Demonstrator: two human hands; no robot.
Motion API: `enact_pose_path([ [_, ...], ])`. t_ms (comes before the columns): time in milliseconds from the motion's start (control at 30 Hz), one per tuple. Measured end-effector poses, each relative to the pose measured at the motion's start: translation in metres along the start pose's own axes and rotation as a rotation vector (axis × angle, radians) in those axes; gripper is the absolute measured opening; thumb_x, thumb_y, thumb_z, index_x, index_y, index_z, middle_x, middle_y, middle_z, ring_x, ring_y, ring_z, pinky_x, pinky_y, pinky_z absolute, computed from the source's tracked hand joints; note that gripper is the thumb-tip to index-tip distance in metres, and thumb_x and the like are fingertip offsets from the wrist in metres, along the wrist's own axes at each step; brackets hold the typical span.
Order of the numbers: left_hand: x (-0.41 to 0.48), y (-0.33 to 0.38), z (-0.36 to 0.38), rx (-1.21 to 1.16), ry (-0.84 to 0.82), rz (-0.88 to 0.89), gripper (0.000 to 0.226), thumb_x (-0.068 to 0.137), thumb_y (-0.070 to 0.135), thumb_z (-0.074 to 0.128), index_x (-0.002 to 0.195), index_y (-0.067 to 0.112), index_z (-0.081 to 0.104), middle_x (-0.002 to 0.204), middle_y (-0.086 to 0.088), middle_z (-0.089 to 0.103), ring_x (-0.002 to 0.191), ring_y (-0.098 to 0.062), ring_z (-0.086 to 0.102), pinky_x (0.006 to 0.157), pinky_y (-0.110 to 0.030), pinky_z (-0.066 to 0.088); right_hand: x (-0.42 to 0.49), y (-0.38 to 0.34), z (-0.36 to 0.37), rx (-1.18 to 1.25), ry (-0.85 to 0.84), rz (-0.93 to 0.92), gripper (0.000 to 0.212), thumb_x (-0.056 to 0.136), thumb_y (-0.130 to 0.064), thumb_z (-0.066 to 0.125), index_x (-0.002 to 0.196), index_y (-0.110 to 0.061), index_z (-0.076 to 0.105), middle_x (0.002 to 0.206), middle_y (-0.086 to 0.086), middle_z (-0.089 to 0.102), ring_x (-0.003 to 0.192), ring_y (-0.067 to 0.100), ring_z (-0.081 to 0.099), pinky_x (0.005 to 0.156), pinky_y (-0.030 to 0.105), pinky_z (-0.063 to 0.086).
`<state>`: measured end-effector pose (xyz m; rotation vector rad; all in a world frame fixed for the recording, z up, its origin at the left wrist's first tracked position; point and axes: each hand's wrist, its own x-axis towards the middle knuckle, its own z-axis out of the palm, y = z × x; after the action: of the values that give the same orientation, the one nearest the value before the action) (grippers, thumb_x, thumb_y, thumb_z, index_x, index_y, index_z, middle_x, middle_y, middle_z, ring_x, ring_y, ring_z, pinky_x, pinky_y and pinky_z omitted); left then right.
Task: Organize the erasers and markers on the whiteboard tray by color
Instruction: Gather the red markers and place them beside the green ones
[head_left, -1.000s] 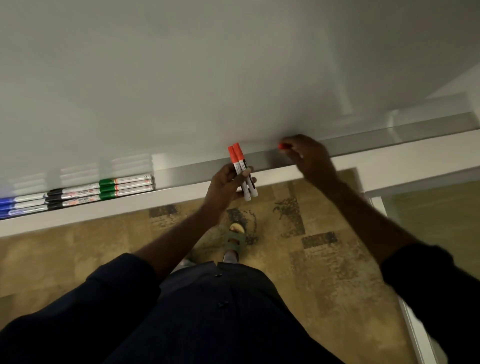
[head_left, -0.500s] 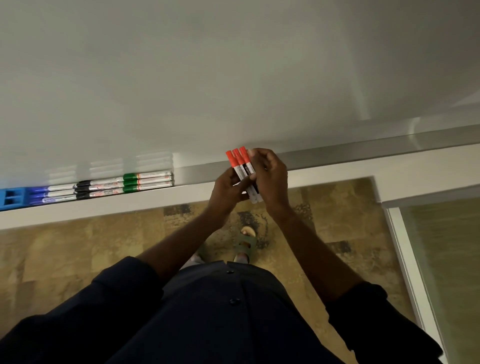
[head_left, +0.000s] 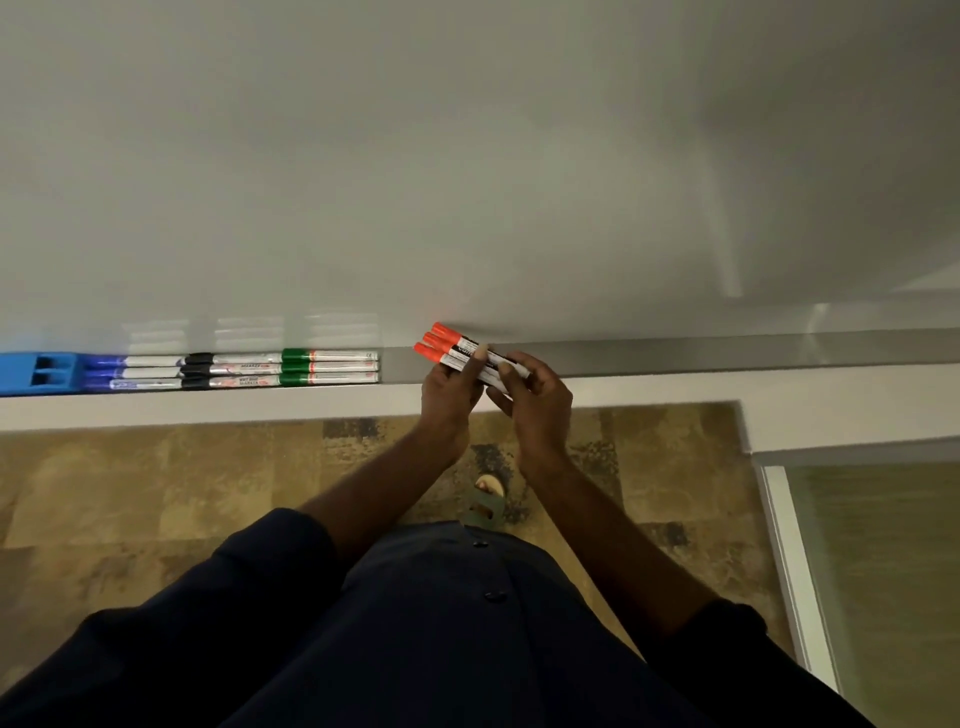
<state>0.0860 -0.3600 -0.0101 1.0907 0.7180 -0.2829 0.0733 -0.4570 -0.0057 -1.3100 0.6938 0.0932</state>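
Both hands, the left hand (head_left: 451, 387) and right hand (head_left: 535, 400), are grasping three red-capped markers (head_left: 457, 353) above the whiteboard tray (head_left: 675, 353), whose labels are reading illegibly.

The left stretch of the whiteboard tray (head_left: 675, 353) is filled by a blue eraser (head_left: 36, 370) and rows of blue, black and green markers (head_left: 234, 370). Bare tray is seen rightward from the green caps, crossed only by the hands (head_left: 498, 395); its far right end seems clear.
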Motion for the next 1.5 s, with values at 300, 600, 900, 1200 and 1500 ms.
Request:
enact_pose_path([
  [300, -0.024, -0.005, -0.059, 0.412, 0.058, -0.102, 0.052, 0.102, 0.046, 0.058, 0.143, 0.013, 0.054, 0.122, -0.005, 0.069, 0.109, -0.015, 0.068, 0.075, -0.022, 0.053, 0.035, 0.025, 0.051, -0.464, -0.095, -0.189, 0.023, 0.091, -0.004, 0.069, 0.113, 0.001, 0.071, 0.106, 0.018, 0.073, 0.092, 0.029, 0.074, 0.063, 0.022, 0.063],
  [600, -0.002, 0.018, -0.110, 1.093, -0.063, 0.671, 0.034, 0.104, 0.023, 0.057, 0.136, 0.010, 0.057, 0.134, -0.008, 0.060, 0.121, -0.020, 0.059, 0.097, -0.032, 0.052, 0.031, 0.041, 0.077, -0.846, 0.070, -0.345, 0.033, 0.089, -0.016, 0.072, 0.118, -0.004, 0.065, 0.112, 0.014, 0.074, 0.104, 0.030, 0.071, 0.094, 0.043, 0.056],
  [900, 0.029, 0.012, -0.147, 1.785, -0.374, 0.734, 0.074, 0.109, 0.046, 0.037, 0.165, 0.009, 0.006, 0.174, -0.013, 0.004, 0.162, -0.029, 0.002, 0.132, -0.045, 0.004, 0.027, 0.037, 0.079, -1.161, 0.119, -0.457, 0.025, 0.097, -0.015, 0.058, 0.116, -0.005, 0.069, 0.113, 0.015, 0.071, 0.108, 0.032, 0.064, 0.089, 0.033, 0.048],
  [1200, 0.047, 0.029, -0.158, 1.900, -0.444, 0.631, 0.088, 0.103, 0.062, 0.036, 0.165, 0.013, -0.003, 0.174, -0.009, -0.010, 0.161, -0.030, -0.010, 0.132, -0.049, -0.002, 0.022, 0.050, 0.090, -1.146, 0.152, -0.424, 0.027, 0.095, -0.010, 0.060, 0.120, -0.003, 0.064, 0.115, 0.018, 0.067, 0.109, 0.035, 0.064, 0.090, 0.036, 0.050],
  [1500, 0.056, 0.039, -0.179, 1.880, -0.438, 0.681, 0.086, 0.105, 0.059, 0.033, 0.165, 0.012, -0.007, 0.174, -0.009, -0.012, 0.161, -0.027, -0.013, 0.131, -0.050, -0.001, 0.017, 0.061, 0.094, -1.189, 0.211, -0.441, 0.033, 0.100, -0.017, 0.052, 0.130, -0.006, 0.059, 0.125, 0.015, 0.066, 0.117, 0.034, 0.062, 0.102, 0.043, 0.047],
])
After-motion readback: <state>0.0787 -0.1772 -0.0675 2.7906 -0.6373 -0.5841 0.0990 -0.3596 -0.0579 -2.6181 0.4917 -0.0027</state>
